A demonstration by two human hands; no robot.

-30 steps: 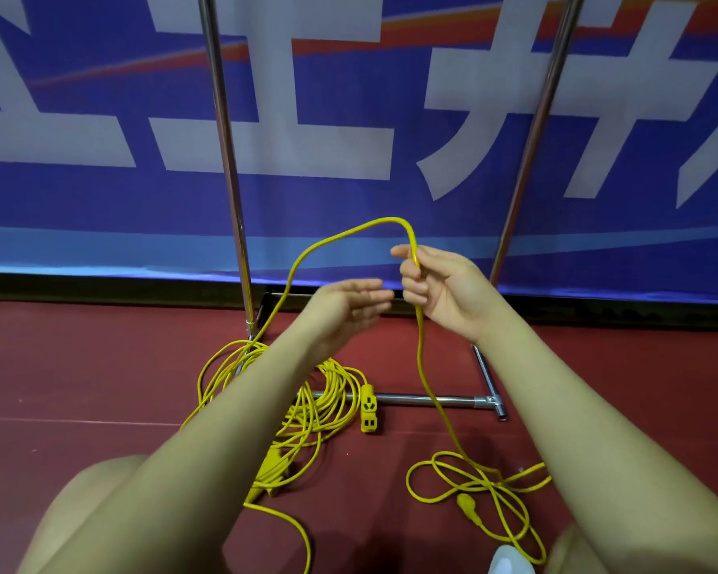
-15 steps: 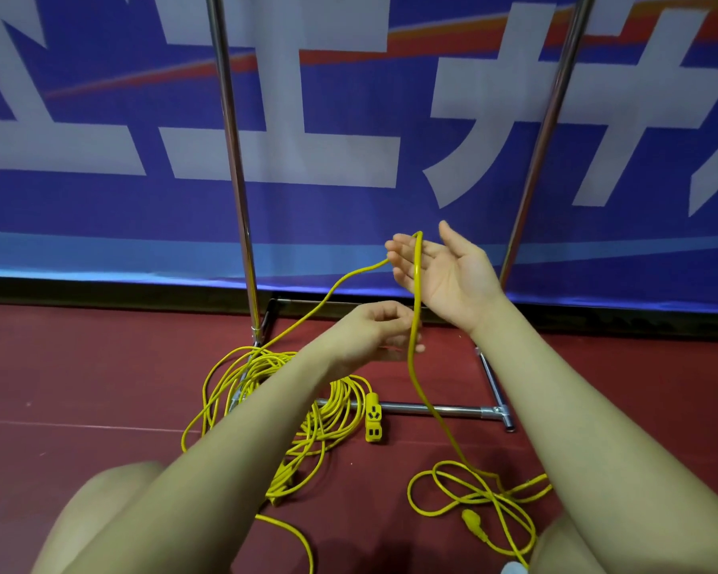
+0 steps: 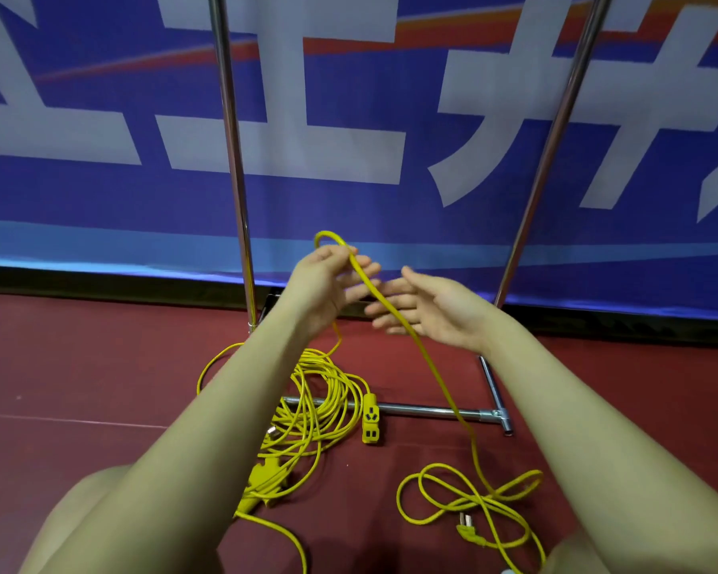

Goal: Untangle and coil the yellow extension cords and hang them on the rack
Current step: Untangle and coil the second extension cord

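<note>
My left hand (image 3: pixel 328 283) is raised in front of me and holds a bend of yellow cord (image 3: pixel 428 362) at its fingertips. From there the cord slants down to loose loops and a plug (image 3: pixel 467 528) on the floor at the lower right. My right hand (image 3: pixel 428 308) is open beside it, palm up, fingers straight, with the cord crossing in front of its fingers. A tangled pile of yellow cord (image 3: pixel 311 403) lies on the floor under my left forearm, with a yellow socket block (image 3: pixel 372 420) at its right edge. The rack's two chrome uprights (image 3: pixel 233 159) rise behind.
The rack's base bar (image 3: pixel 432 411) lies across the red floor, with a side bar (image 3: pixel 494 391) at its right end. A blue banner (image 3: pixel 349 200) with white characters covers the wall behind. My knees show at the bottom corners.
The cord bend passed from my right hand to my left, which rose to hold it. My right hand opened and dropped slightly.
</note>
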